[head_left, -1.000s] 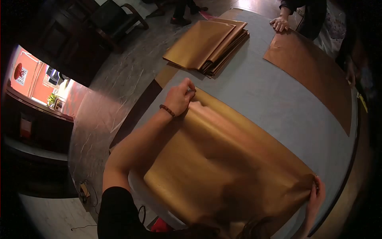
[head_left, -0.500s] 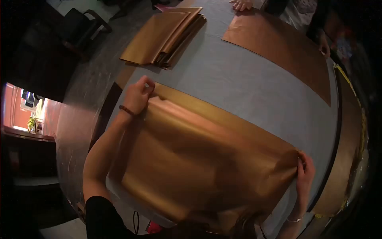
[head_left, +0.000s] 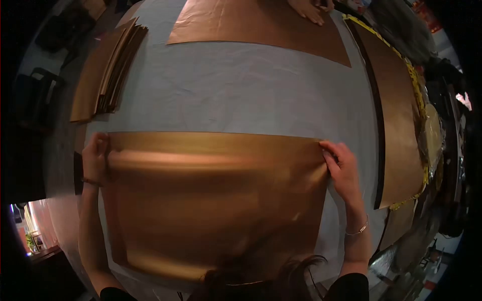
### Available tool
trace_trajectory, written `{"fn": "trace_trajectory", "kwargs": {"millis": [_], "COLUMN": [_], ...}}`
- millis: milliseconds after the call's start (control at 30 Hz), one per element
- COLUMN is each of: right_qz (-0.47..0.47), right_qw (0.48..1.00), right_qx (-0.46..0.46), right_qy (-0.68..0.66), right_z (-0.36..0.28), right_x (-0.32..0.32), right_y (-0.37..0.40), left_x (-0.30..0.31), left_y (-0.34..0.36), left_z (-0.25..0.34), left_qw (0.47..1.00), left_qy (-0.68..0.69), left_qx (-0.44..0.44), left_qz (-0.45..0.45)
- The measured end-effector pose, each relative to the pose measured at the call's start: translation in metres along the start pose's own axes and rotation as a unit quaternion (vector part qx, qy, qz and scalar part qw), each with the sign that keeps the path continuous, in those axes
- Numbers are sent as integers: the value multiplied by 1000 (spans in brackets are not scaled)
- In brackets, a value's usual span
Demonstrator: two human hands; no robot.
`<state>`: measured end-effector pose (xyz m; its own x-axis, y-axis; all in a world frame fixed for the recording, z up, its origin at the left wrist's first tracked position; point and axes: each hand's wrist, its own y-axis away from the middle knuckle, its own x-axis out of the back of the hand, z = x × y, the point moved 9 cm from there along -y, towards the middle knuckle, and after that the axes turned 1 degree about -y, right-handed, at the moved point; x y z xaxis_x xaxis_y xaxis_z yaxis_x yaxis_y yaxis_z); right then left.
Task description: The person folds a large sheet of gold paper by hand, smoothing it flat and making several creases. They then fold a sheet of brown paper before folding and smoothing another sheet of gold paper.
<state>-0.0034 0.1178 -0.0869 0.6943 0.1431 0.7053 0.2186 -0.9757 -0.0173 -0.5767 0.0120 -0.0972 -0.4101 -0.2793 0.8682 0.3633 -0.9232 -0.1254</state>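
A large gold sheet (head_left: pixel 216 200) lies spread on the counter (head_left: pixel 241 95), which is covered in a grey cloth, and it spans the whole stretch between the two grips. The left hand (head_left: pixel 95 158) is closed on the sheet's far left corner, fingers curled over the edge. The right hand (head_left: pixel 341 168) is pinched shut on the far right corner, fingertips (head_left: pixel 329 150) pressing the edge down. Between the grips the far edge runs straight and taut, and a paler band just nearer than it suggests a doubled layer, though blur keeps that uncertain. Below the grips the material sags in soft, glossy waves toward the person. It looks thin, light and limp rather than stiff, with a slick sheen that would likely slide on itself and on the cloth, and it would probably crease if bunched. The corners look like the soundest places to hold it, one per hand, pulled gently apart so the edge stays flat; a hold in the middle would let it droop. Beyond the left grip sits a stack of folded sheets (head_left: pixel 105 75), and straight ahead of both grips a second sheet (head_left: pixel 251 25) lies flat under a co-worker's hand (head_left: pixel 306 7).
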Motion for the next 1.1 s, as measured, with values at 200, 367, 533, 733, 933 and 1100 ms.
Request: {"fn": "trace_trajectory", "kwargs": {"millis": [200, 367, 533, 733, 933, 1100], "right_qz": [3, 34, 20, -9, 10, 22], "right_qw": [999, 995, 991, 972, 986, 990], "right_qx": [-43, -66, -94, -170, -124, -104], "right_qy": [-16, -68, -94, -163, -109, -91], "right_z": [5, 12, 18, 21, 23, 17], "right_x": [3, 6, 5, 2, 4, 5], "right_y": [1, 4, 3, 3, 4, 7], "left_x": [-3, -2, -1, -3, -5, -5], "left_y": [-2, -3, -3, -4, -4, -4], "left_z": [-15, -11, -25, -19, -23, -19], "left_qw": [999, 1000, 999, 1000, 999, 999], "left_qy": [43, 13, 19, 1, 8, -7], "left_qx": [-5, 10, -26, -25, 18, -30], "left_qz": [3, -16, 19, -18, -41, -30]}}
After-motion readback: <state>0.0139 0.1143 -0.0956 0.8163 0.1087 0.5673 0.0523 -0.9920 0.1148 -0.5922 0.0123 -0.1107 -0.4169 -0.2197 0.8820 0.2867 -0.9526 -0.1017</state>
